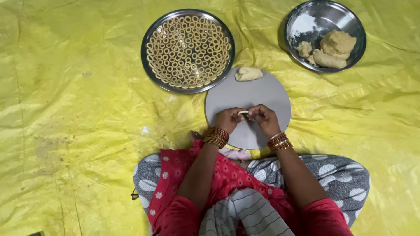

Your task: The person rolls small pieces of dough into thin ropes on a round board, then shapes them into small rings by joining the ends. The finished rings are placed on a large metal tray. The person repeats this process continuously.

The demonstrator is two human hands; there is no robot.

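Note:
My left hand [228, 119] and my right hand [264, 119] meet over the near half of a round grey board [271, 94]. Between their fingertips they pinch a small curved strip of pale dough [243, 113]. A lump of the same dough [248, 73] lies at the board's far edge. Both wrists wear stacks of red and gold bangles.
A steel plate [151, 72] filled with several small dough rings sits beyond the board to the left. A steel bowl [345, 17] at the far right holds dough pieces and some white flour. Everything rests on a wrinkled yellow sheet [65, 109]. My crossed legs lie below the board.

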